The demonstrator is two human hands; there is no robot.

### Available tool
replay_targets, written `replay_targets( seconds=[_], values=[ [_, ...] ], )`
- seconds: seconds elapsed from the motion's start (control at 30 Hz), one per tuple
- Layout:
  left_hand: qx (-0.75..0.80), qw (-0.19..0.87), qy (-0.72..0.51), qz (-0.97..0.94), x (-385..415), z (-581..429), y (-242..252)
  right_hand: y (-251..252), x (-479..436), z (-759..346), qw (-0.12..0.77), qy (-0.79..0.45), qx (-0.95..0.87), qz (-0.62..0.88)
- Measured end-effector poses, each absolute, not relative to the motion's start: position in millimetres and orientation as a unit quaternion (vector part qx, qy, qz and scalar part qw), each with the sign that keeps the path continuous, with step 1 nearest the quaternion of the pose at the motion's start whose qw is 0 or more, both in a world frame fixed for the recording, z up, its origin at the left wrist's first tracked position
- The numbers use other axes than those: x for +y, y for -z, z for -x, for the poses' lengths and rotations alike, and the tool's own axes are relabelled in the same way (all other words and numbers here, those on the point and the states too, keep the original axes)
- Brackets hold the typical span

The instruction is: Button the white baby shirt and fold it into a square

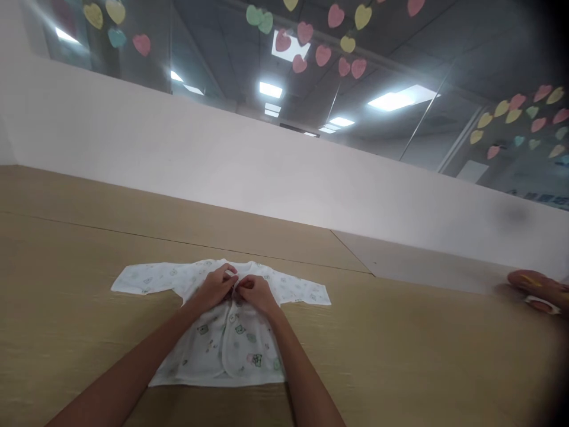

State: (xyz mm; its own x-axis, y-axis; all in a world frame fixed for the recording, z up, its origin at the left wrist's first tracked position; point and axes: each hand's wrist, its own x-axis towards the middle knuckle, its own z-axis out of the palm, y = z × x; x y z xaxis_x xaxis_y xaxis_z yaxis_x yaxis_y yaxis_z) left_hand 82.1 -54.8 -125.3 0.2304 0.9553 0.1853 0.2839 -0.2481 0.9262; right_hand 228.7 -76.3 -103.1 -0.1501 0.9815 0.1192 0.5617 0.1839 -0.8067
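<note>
Here, a white infant jacket point(200, 356) lies flat on a pale wooden counter point(66, 296), front facing up, with small bear prints showing and its sleeves point(146, 279) spread out to both sides. This flat spread appears to keep the front panels level and the placket point(231, 338) within easy reach. The left hand point(216, 286) and right hand point(258, 295) are together at the neckline, seemingly pinching the fabric at the top of the placket; the hands hide the exact point of contact. The forearms angle inward from the near side, which likely gives the fingers direct access to the narrow edge. A second person's hand point(536, 289) lies at the far right of the counter, well apart from the jacket. Paper hearts point(304, 59) cover glass panels beyond.
</note>
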Motion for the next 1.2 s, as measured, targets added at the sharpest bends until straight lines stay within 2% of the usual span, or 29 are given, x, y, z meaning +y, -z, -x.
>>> replay_targets(
  seconds=[0.2, 0.33, 0.47, 0.73, 1.2],
  values=[
    [0.459, 0.387, -0.366, -0.711, -64, -73, 128, 110, -85, -235, 0.338, -0.33, -0.702, 0.532],
    [0.458, 0.313, -0.35, -0.755, -71, -75, 127, 118, -88, -232, 0.374, -0.255, -0.7, 0.552],
    [0.459, 0.27, -0.337, -0.776, -70, -78, 130, 122, -88, -228, 0.363, -0.19, -0.73, 0.547],
    [0.446, 0.322, -0.374, -0.747, -70, -77, 125, 125, -85, -225, 0.371, -0.169, -0.716, 0.567],
    [0.427, 0.341, -0.377, -0.748, -31, -83, 129, 124, -55, -232, 0.376, -0.174, -0.71, 0.57]
  ],
)
